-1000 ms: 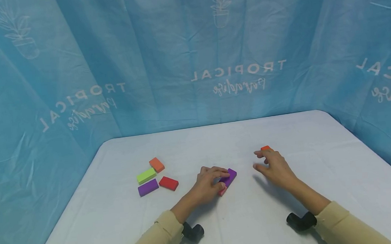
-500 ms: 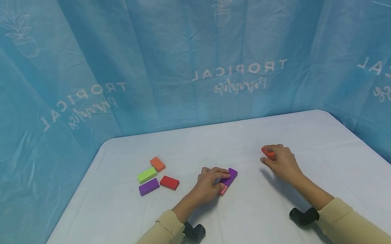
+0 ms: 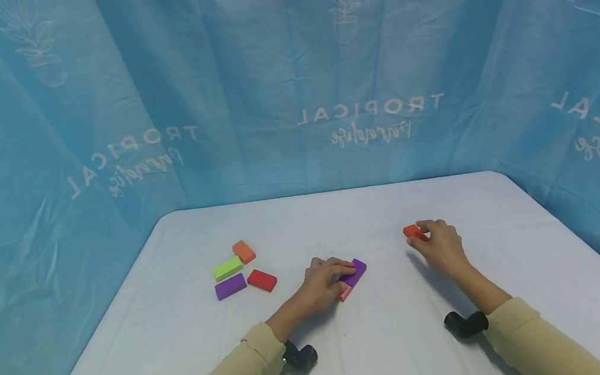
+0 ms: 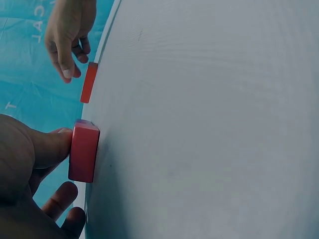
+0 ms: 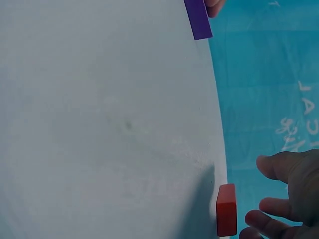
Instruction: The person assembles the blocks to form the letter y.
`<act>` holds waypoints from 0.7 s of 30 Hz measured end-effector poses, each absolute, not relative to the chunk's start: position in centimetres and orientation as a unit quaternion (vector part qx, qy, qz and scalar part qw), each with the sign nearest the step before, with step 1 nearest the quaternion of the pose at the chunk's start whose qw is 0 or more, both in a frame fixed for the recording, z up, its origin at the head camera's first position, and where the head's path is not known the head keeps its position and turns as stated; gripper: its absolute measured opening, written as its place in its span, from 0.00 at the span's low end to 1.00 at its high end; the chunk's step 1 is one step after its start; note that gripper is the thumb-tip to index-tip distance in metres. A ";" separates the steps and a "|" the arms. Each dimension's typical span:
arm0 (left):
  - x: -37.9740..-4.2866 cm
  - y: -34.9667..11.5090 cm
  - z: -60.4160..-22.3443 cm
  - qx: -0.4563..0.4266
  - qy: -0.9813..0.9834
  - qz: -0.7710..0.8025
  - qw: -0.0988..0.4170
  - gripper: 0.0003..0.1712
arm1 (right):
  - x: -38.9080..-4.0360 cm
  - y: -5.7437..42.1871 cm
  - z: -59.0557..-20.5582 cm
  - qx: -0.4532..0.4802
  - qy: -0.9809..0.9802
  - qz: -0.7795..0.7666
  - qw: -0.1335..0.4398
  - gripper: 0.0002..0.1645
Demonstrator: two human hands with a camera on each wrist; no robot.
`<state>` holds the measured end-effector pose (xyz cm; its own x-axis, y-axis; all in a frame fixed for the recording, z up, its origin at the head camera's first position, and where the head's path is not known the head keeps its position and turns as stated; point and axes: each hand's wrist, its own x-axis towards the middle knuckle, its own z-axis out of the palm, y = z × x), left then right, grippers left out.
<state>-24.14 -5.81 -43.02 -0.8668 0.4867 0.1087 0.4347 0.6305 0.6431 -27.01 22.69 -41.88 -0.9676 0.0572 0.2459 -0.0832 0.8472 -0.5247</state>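
Observation:
My left hand rests on two blocks lying end to end in the middle of the table. Its fingers touch the top of a purple block, and its thumb presses on a pink block. The fingers partly cover both. Off to the right, my right hand hovers by an orange-red block. In the right wrist view, its fingers are spread and apart from that orange-red block, which lies on the table.
On the left of the white table lie an orange block, a lime green block, a second purple block and a red block. A blue printed curtain hangs behind and at the sides.
My right hand has shifted slightly right, uncovering more of the orange-red block, which now lies at a different angle. My left hand has stayed on the purple and pink blocks.

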 end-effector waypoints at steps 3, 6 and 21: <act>-24.1 -5.8 -43.0 0.260 0.902 0.343 0.033 0.19 | -27.3 22.9 -42.0 0.002 -0.955 0.270 0.123 0.31; -24.1 -5.9 -43.1 0.262 0.902 0.342 0.031 0.19 | -27.6 23.1 -42.2 -0.004 -0.957 0.266 0.115 0.31; -24.1 -5.8 -43.1 0.258 0.901 0.347 0.035 0.18 | -28.1 23.4 -42.9 -0.038 -0.956 0.281 0.076 0.32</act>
<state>-24.11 -5.76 -43.05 -0.8644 0.4893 0.1159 0.4407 0.6262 0.6431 -28.13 23.45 -42.93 -0.9856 0.1153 0.1235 0.0302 0.8393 -0.5428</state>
